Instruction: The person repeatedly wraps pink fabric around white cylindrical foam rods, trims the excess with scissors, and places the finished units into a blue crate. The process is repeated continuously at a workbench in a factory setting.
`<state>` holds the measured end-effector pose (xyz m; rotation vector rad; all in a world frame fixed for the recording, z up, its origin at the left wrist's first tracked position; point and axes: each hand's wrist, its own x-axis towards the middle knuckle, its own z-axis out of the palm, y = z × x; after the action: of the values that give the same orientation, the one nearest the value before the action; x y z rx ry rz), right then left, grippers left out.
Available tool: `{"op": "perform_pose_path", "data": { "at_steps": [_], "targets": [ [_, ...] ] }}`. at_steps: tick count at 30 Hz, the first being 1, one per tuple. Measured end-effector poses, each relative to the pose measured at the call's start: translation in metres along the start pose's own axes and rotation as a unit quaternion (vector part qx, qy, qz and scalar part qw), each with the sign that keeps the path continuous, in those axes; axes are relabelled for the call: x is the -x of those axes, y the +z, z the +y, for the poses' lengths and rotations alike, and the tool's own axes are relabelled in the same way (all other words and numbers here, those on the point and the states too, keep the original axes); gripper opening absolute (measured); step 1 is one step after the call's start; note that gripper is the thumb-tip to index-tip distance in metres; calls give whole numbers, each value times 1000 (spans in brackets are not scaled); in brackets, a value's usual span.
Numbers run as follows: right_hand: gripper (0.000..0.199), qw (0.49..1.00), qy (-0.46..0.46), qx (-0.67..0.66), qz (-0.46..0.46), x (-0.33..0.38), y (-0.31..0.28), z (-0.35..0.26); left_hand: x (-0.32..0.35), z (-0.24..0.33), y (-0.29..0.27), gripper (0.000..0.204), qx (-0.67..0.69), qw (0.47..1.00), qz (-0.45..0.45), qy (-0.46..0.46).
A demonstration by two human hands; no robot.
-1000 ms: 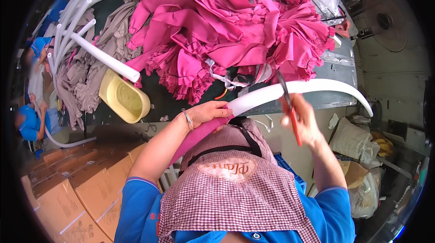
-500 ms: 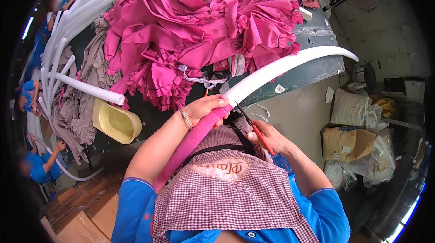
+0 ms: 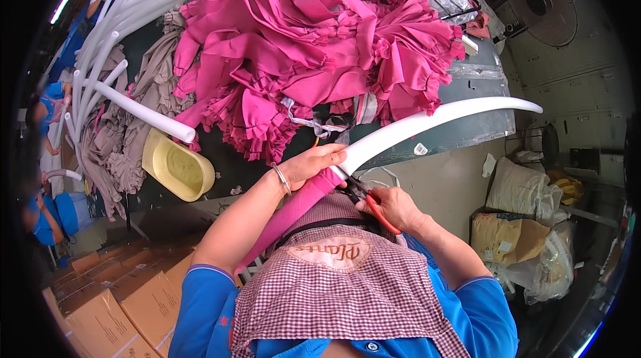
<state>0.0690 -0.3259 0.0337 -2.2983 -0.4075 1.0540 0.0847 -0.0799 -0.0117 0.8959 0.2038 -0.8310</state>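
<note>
My left hand [image 3: 312, 166] is closed around a long white foam tube [image 3: 400, 129]. A pink fabric sleeve [image 3: 294, 216] covers the tube's near part and runs back under my left forearm. Closed on a pair of red-handled scissors [image 3: 382, 213], my right hand [image 3: 395, 209] is just right of the sleeve's end. The dark blades point up and left and meet the tube by the sleeve's edge; whether they touch the fabric or the foam I cannot tell.
A heap of pink gathered fabric [image 3: 300, 38] covers the dark table [image 3: 461, 121]. On the left are grey fabric [image 3: 127, 138], white foam tubes [image 3: 147, 112] and a yellow tub [image 3: 180, 166]. Cardboard boxes [image 3: 113, 318], filled sacks [image 3: 511, 188] and a fan [image 3: 541, 3] stand around; co-workers are far left.
The scissors have swung their blades wider and come up against the tube by the sleeve's edge. My left fingers have shifted slightly on the tube. The whole view has tilted a little.
</note>
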Motion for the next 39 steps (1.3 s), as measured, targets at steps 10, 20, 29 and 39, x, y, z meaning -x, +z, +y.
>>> {"op": "perform_pose_path", "data": {
  "at_steps": [10,20,29,39],
  "targets": [
    [43,959,-182,202,81,-57,-6,38,3,31,-9,40,-327,939,84,-67],
    [71,959,-168,171,148,-156,2,40,63,74,-50,35,-432,856,277,-54],
    [57,853,-442,264,80,-106,-47,-88,86,69,9,39,-313,943,98,-64],
    [77,677,-39,-464,-570,-113,-133,-133,193,62,-34,44,-22,950,171,260]
  ]
}}
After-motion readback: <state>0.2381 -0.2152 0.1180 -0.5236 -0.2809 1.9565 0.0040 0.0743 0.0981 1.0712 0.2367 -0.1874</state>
